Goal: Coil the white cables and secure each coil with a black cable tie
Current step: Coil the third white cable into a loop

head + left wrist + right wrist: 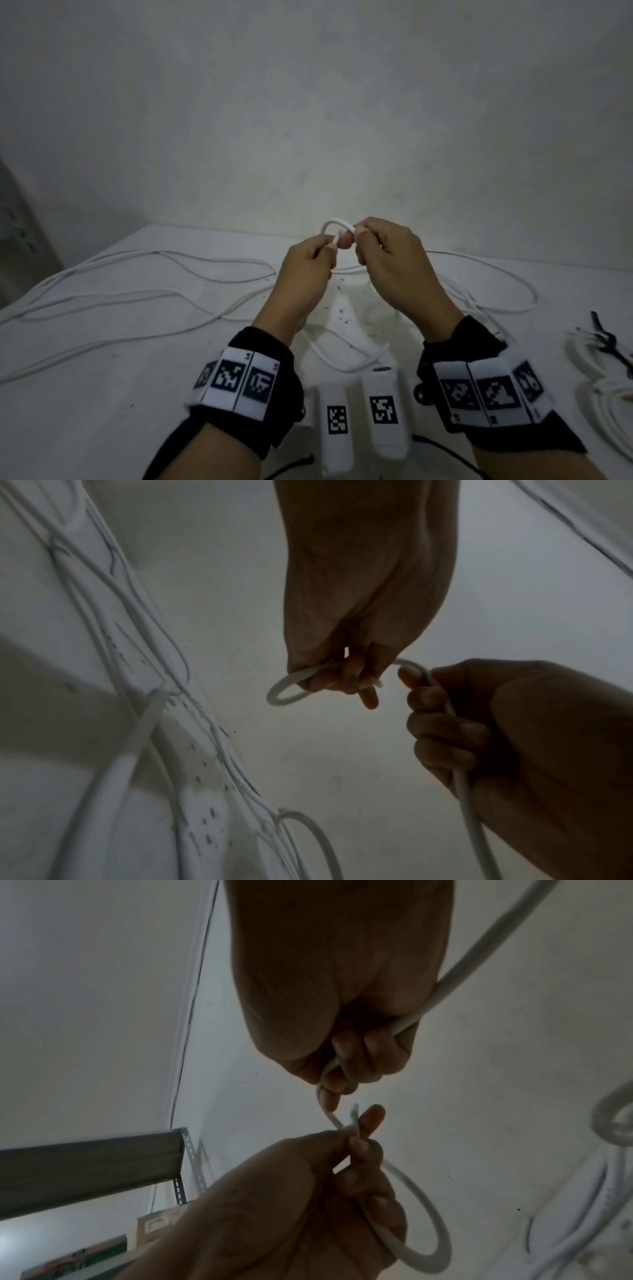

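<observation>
white cable (334, 224) held above table (102, 394) between both hands, bent into small arch, frayed tip showing. left hand (305, 270) pinches cable end, thumb and fingers curled tight on it. right hand (387, 260) fingers curled round cable further along. loose cable runs (164, 294) sprawl over white, speckled tabletop. at right edge, coiled cables (596, 363) with black cable tie (608, 342). plain pale wall (308, 102) behind; grey shelf (85, 1167) in right wrist view.
</observation>
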